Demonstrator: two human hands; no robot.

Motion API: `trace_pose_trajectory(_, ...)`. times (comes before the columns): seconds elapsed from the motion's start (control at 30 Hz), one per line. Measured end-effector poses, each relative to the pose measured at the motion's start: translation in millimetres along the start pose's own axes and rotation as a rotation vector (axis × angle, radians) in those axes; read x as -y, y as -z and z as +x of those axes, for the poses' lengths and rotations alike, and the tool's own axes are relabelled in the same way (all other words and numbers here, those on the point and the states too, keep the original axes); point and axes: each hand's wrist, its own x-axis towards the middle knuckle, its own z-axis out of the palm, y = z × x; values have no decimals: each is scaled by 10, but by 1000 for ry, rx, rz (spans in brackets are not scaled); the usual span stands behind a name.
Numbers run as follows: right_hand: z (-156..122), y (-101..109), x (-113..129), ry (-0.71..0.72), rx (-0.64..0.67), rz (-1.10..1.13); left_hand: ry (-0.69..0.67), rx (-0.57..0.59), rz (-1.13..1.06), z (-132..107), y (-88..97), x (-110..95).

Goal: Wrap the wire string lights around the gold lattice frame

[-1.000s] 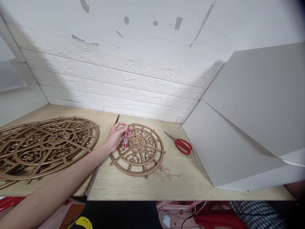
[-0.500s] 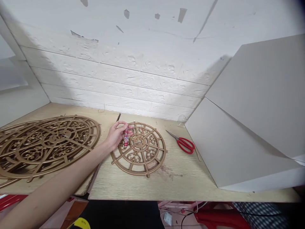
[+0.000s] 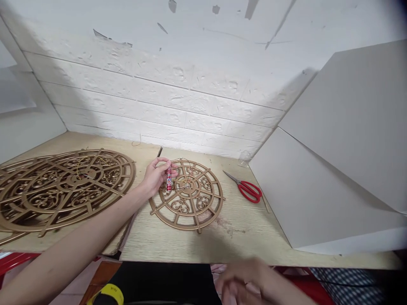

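Note:
My left hand [image 3: 156, 176] is closed on a small red-and-white printed cylinder [image 3: 168, 181], held upright between thumb and fingers over the left side of a round gold openwork panel [image 3: 203, 202]. A thin wire [image 3: 190, 166] curves above this panel and meets its hub. My right hand [image 3: 243, 279] shows at the bottom edge, in front of the table. It is smeared by motion, so its fingers cannot be read. Red-handled scissors [image 3: 250, 192] lie to the right of the panel.
Several similar gold panels [image 3: 89, 207] are stacked on the left tabletop. A small clear object [image 3: 244, 158] sits by the back wall. A large white board [image 3: 318, 186] slants up on the right. Below the table edge is a yellow-and-black round item [image 3: 111, 292].
My right hand has come into view at the bottom, moving fast. My left hand keeps its hold on the red cylinder. The view has shifted slightly.

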Motion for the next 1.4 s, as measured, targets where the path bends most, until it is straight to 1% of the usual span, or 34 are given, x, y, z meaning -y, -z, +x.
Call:
trace_pose_trajectory(0.03,210,128,8,40,38,97,5,-1,3,-1,3,1)
trace_pose_trajectory(0.07,455,250,8,104,-48,138,9,1,7,-2,7,3)
trace_pose_trajectory(0.1,724,356,-5,132,-207,120,13,5,13,-3,12,5)
trace_pose_trajectory(0.13,1002,439,-30,131,-402,69,16,8,19,-2,18,8)
trace_pose_trajectory(0.17,1273,494,-70,115,-556,12,17,9,22,1,23,11)
trace_pose_trajectory(0.2,1523,521,-122,100,-621,-28,15,7,23,6,29,15)
trace_pose_trajectory(0.23,1740,520,-184,97,-616,-31,13,4,20,14,34,19)
trace_pose_trajectory(0.27,1915,496,-254,100,-582,3,11,-1,17,23,38,24)
trace_pose_trajectory(0.33,2129,406,-397,107,-493,124,6,-9,9,47,45,37)
trace_pose_trajectory(0.4,2185,312,-517,102,-432,288,4,-8,9,73,50,50)
trace_pose_trajectory(0.47,2148,261,-588,84,-420,472,0,0,19,96,56,60)
trace_pose_trajectory(0.6,2052,293,-595,27,-441,798,-5,0,46,108,62,55)
trace_pose_trajectory(0.67,2040,326,-571,38,-439,901,-3,-9,50,102,64,46)
trace_pose_trajectory(0.77,2041,356,-540,93,-449,951,-4,-17,44,103,75,46)
trace_pose_trajectory(0.87,2027,355,-510,122,-451,938,-5,-8,29,117,97,63)
trace_pose_trajectory(0.97,1996,315,-455,159,-403,847,1,-4,21,124,107,79)
trace_pose_trajectory(1.07,1979,221,-384,202,-316,717,9,-24,7,123,95,78)
trace_pose_trajectory(1.17,1986,100,-336,234,-275,641,21,-63,-28,138,84,64)
trace_pose_trajectory(1.23,1993,30,-318,279,-292,532,27,-93,-58,156,85,57)
trace_pose_trajectory(1.33,1994,-42,-295,359,-369,282,40,-118,-91,163,84,58)
trace_pose_trajectory(1.4,1993,-72,-286,391,-406,171,51,-129,-103,144,67,66)
